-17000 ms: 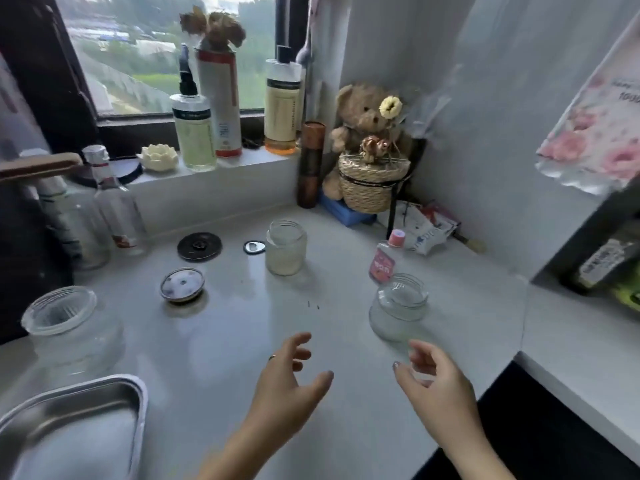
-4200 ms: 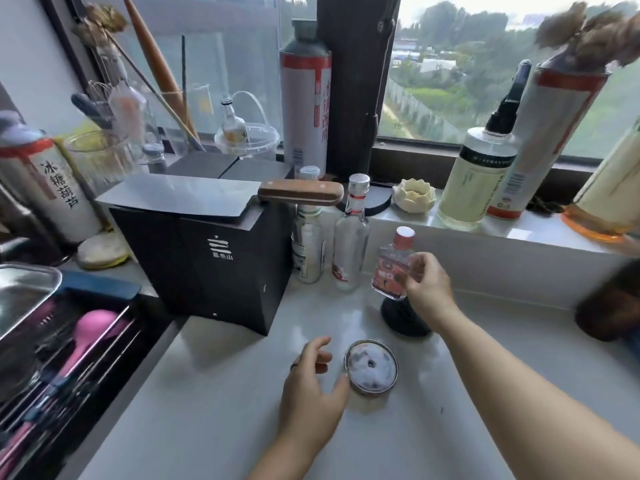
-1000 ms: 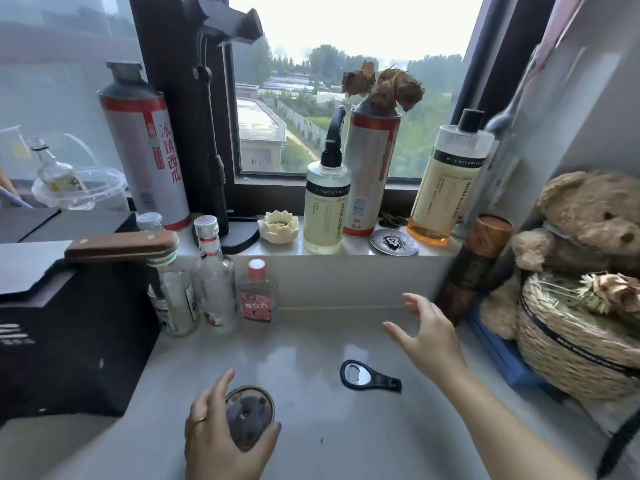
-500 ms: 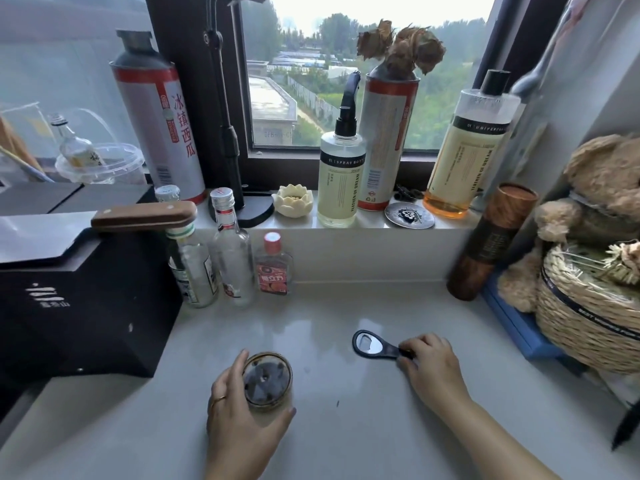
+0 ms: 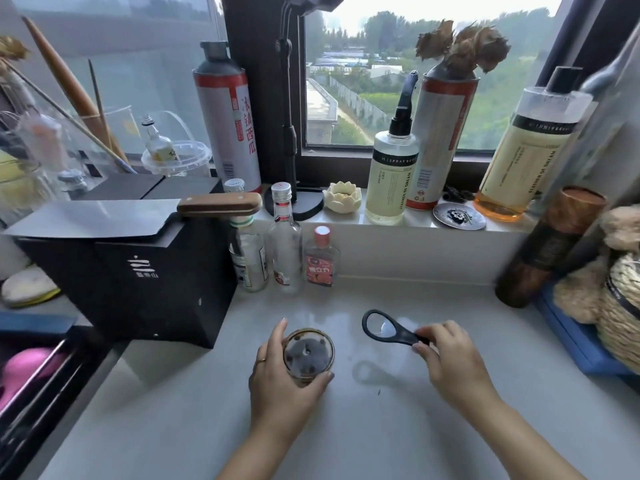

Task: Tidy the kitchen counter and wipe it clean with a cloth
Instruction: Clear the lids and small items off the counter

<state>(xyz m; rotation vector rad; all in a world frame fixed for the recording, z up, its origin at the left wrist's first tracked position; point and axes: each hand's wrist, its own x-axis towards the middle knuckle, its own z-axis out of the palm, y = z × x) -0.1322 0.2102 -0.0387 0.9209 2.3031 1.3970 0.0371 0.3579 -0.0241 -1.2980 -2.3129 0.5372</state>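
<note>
Pinching the likely light, stiff bottle opener (image 5: pixel 388 329) by its handle, right fingers (image 5: pixel 433 336) hold it beside the lid (image 5: pixel 308 353) left fingers (image 5: pixel 278 336) grip.

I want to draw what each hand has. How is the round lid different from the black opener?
The lid is round, with a brownish rim and dark middle; the opener is black and long, with an oval loop. The left hand curls round the lid's rim; the right hand pinches just the opener's handle end. The opener hangs above the counter, casting a shadow; the lid's height is unclear. Both are small and held.
</note>
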